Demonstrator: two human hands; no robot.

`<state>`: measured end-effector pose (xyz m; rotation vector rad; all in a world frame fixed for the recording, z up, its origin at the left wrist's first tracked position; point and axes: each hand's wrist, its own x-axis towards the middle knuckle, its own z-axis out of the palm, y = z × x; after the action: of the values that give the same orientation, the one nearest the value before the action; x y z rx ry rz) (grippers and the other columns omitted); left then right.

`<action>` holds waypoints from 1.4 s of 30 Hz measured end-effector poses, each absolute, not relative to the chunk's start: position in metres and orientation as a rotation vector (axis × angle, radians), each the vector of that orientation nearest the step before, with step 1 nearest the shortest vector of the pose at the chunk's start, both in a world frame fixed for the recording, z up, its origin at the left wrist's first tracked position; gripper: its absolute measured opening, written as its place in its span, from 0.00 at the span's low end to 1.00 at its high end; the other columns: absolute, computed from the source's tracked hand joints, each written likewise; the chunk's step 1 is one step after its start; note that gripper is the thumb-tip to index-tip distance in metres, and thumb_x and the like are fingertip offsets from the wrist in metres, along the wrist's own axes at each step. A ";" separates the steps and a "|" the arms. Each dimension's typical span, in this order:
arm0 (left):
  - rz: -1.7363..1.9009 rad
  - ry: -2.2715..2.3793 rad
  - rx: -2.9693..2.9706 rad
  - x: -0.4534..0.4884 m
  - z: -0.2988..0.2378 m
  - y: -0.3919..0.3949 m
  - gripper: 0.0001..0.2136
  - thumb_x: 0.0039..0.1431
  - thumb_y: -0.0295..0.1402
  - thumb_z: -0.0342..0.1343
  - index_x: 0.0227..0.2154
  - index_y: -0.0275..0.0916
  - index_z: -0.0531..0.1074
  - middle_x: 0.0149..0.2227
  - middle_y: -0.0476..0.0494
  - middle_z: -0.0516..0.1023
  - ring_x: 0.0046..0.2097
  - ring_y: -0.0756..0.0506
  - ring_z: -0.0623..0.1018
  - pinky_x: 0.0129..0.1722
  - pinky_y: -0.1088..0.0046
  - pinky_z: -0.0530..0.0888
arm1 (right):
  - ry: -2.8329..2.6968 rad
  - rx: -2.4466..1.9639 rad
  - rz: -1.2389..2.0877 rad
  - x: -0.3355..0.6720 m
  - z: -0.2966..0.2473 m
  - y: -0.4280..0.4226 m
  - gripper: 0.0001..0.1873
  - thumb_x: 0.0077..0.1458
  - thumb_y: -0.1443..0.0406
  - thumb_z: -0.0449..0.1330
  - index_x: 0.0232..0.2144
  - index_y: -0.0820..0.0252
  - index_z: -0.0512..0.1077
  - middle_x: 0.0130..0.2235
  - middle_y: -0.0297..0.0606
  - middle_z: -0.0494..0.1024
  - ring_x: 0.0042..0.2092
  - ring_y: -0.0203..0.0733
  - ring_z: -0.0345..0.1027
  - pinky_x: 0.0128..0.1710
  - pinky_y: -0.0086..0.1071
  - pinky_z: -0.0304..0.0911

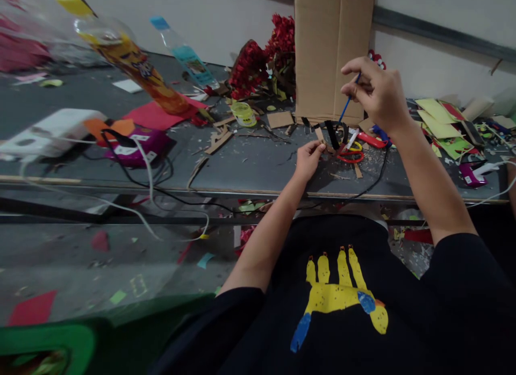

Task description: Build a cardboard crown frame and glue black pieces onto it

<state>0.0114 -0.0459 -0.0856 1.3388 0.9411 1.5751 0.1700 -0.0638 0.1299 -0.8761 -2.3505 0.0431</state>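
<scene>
My right hand [381, 92] is raised above the table and closed in a pinch around a thin blue stick [344, 110]. The stick slants down, its lower end among small black strips [332, 134]. I cannot make out what its tip is. Lower and to the left, my left hand [309, 158] pinches a small brown cardboard strip [320, 136] beside those black pieces. Scissors with red and yellow handles [351, 157] lie just right of my left hand. A red-handled tool [371, 140] rests below my right hand.
Behind my hands stands a tall cardboard sheet [334, 47]. A yellow-labelled tub [244, 114], red paper flowers [262, 60] and two bottles, one orange [141, 68] and one blue [187, 57], stand to the left. Cables [193, 202] hang along the table's front edge. Coloured paper [441, 122] lies right.
</scene>
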 end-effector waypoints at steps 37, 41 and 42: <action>1.547 0.956 1.371 0.010 -0.090 -0.046 0.16 0.49 0.47 0.58 0.26 0.37 0.73 0.23 0.49 0.71 0.25 0.52 0.70 0.24 0.77 0.70 | -2.342 -0.974 -0.087 0.153 0.115 -0.074 0.09 0.59 0.57 0.52 0.34 0.51 0.71 0.31 0.32 0.79 0.34 0.39 0.73 0.35 0.32 0.64; 1.557 0.951 1.375 0.010 -0.088 -0.047 0.15 0.49 0.47 0.58 0.26 0.37 0.74 0.23 0.49 0.71 0.25 0.52 0.69 0.23 0.78 0.70 | -2.296 -0.992 -0.115 0.152 0.118 -0.073 0.10 0.60 0.55 0.51 0.34 0.48 0.70 0.33 0.32 0.79 0.35 0.39 0.73 0.36 0.31 0.64; 1.557 0.949 1.375 0.010 -0.087 -0.048 0.15 0.49 0.46 0.58 0.26 0.37 0.74 0.24 0.49 0.72 0.26 0.52 0.69 0.23 0.78 0.70 | -2.286 -0.988 -0.119 0.152 0.119 -0.074 0.10 0.60 0.55 0.50 0.34 0.48 0.70 0.33 0.32 0.79 0.36 0.39 0.73 0.36 0.31 0.64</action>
<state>0.0096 -0.0476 -0.0871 1.3754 0.9492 1.5567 0.1520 -0.0741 0.1188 -0.9879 -2.2863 -0.1185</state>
